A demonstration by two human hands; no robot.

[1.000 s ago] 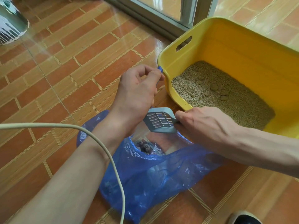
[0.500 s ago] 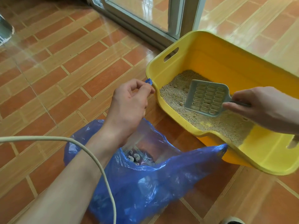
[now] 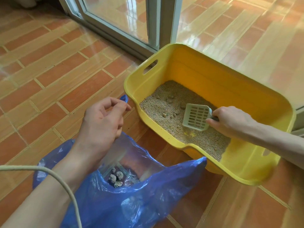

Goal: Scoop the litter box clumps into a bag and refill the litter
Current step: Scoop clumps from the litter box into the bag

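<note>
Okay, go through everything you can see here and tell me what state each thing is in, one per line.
Left hand: pinching the bag's handle, holding its mouth open.
Right hand: gripping the scoop's handle.
Scoop: empty, down on the litter.
Blue bag: open, a few clumps inside.
Litter box: uncovered, part-filled with litter; clumps remain.

Scoop handle inside right hand

Bare from wrist to elbow, both forearms, no sleeves, rings or watch on either. Draped across left forearm a pale cream cable, well behind left grip.
</note>
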